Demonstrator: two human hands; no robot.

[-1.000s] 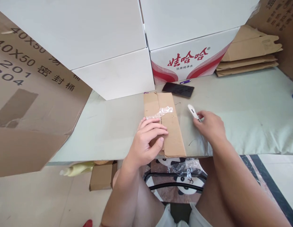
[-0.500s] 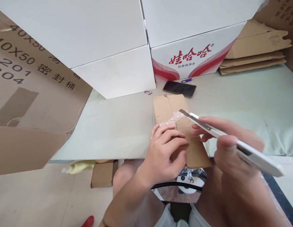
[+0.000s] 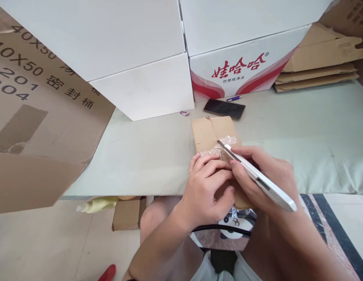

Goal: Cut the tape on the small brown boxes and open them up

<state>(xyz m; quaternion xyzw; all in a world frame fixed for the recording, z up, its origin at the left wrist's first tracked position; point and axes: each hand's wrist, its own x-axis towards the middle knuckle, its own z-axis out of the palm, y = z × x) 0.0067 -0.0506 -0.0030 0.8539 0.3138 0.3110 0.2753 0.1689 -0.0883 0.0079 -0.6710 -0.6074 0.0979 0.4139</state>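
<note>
A flat brown cardboard box (image 3: 202, 130) lies on the table with its near end over the edge. Clear, crinkled tape (image 3: 229, 140) stretches across its top. My left hand (image 3: 209, 187) rests on the box, fingers slightly bent and apart on the surface, covering much of its left side. In my right hand (image 3: 266, 175) is a white utility knife (image 3: 262, 181), gripped between thumb and fingers. Its dark blade is out and points to the upper left, with the tip at the tape by the box's middle seam. Whether the blade touches the tape I cannot tell.
Beyond the box lie a black phone (image 3: 224, 109), a purple pen (image 3: 234, 98) and a small carabiner (image 3: 184, 113). White cartons (image 3: 143, 88) stand behind them. A large brown carton (image 3: 49, 156) is at left; folded cardboard (image 3: 319, 76) is stacked at back right.
My right hand has brought the knife left and in towards the box, its blade tip now over the tape near the seam. My left hand has stayed on the box.
</note>
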